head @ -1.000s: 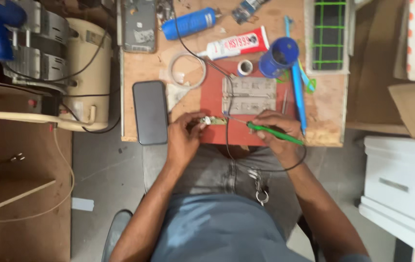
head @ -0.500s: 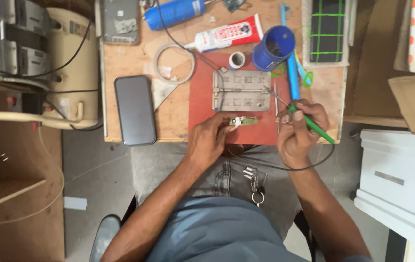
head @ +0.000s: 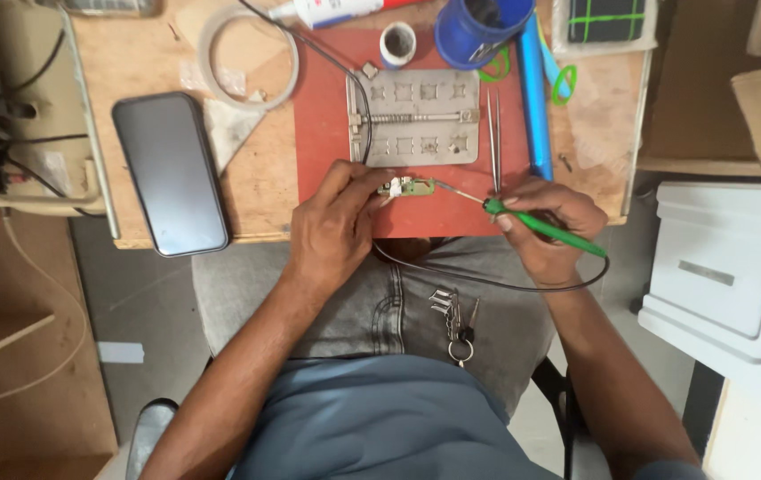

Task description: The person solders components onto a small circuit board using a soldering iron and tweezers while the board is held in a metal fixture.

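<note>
my left hand (head: 332, 227) pinches the small green circuit board (head: 407, 187) by its edge; light, stiff, fragile. right hand (head: 545, 227) fingers wrapped around the green soldering iron (head: 545, 229).

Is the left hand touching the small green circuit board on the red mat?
Touching. The head view shows the left hand with its fingers pressed on the near end of the small green circuit board, no gap between them, on the red mat.

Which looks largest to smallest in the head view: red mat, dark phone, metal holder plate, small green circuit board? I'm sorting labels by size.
1. red mat
2. dark phone and metal holder plate: look alike, not ranked
3. small green circuit board, pinched by the left hand
</note>
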